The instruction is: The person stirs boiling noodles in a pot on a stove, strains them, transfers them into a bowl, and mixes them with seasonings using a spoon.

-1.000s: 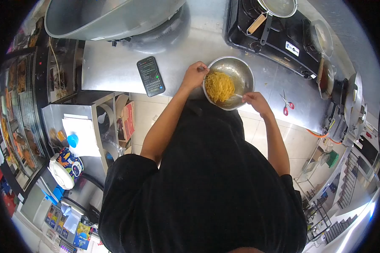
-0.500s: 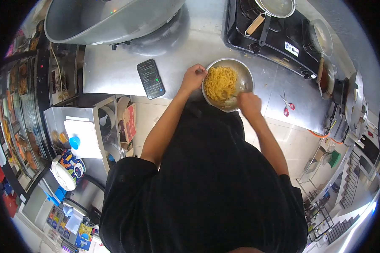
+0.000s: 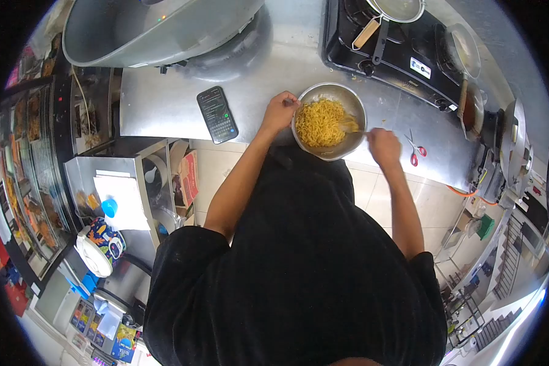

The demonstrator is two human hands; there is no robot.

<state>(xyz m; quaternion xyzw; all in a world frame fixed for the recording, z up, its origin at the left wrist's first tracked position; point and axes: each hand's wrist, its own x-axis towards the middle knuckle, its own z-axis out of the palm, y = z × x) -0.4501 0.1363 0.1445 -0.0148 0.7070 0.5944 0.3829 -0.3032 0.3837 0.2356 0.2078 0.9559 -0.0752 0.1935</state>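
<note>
A metal mixing bowl [image 3: 354,100] holds a mound of yellow noodles [image 3: 321,124] near the counter's front edge. My left hand [image 3: 280,111] pinches the bowl's rim on its left side. On the other side, my right hand [image 3: 384,147] is closed around the handle of a utensil [image 3: 361,132] that reaches over the rim into the noodles. The utensil's head is blurred among the noodles, and I cannot tell whether it is a spoon or a fork. Red-handled scissors [image 3: 415,152] lie on the counter to the right of my right hand.
A phone [image 3: 218,114] with its screen lit lies on the steel counter [image 3: 158,100], left of the bowl. Behind the bowl stands a black gas stove [image 3: 402,64] with a strainer [image 3: 402,7] and pans. A large grey round vessel [image 3: 122,43] occupies the back left.
My right hand has moved right, away from the bowl's middle, drawing the utensil with it. The noodles have shifted and spread within the bowl. My left hand stays on the rim.
</note>
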